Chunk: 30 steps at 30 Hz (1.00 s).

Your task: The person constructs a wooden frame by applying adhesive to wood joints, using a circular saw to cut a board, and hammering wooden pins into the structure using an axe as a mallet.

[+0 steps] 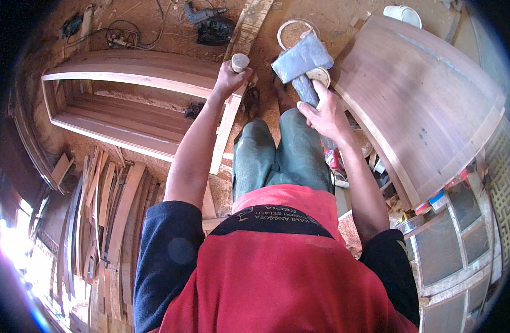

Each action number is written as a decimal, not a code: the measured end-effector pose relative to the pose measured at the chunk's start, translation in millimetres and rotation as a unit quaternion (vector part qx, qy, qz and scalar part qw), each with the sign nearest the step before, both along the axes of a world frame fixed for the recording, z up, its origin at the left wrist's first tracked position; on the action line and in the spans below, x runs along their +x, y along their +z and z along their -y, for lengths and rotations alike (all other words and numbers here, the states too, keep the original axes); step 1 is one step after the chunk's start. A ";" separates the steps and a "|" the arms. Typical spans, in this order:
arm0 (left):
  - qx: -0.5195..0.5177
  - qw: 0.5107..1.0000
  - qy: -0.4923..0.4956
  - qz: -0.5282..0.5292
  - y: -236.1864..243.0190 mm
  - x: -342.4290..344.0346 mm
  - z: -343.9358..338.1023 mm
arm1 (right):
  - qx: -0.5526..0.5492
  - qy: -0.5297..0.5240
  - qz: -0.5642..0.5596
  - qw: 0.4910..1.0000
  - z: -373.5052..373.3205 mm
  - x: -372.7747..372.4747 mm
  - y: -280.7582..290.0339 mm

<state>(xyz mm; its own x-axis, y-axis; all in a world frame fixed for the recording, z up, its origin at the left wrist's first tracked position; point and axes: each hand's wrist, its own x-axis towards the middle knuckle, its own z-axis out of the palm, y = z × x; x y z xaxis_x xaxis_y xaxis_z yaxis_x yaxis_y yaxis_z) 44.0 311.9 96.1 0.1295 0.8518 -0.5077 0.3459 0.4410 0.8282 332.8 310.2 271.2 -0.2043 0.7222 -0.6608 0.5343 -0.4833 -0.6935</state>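
My left hand is wrapped round a wooden handle with a pale, round end facing up; its lower part is hidden by my fist. It is at the right end of a long wooden frame. My right hand grips a hatchet, with its broad grey metal head raised toward the upper left and a short, dark handle in my fingers. A pale round piece shows beside the handle, under the head. The two hands are apart, in front of my knees.
A large wooden panel leans at the right, over cluttered goods. Wood strips are stacked at lower left. On the dirt floor lie a power drill, a black bag, cables, a round tin and a white bucket.
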 end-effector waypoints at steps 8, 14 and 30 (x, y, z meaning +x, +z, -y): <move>0.011 1.000 0.004 -0.001 -2.5 0.2 -1.1 | 0.207 -0.183 -0.003 0.961 -56.9 -79.1 9.3; -0.026 0.999 0.021 -0.006 2.2 9.1 5.2 | 0.020 0.124 0.053 0.991 -42.6 -60.3 -26.2; -0.058 0.998 0.004 -0.031 6.1 -1.8 -15.6 | 0.066 0.049 0.045 0.996 -29.9 -65.7 -27.4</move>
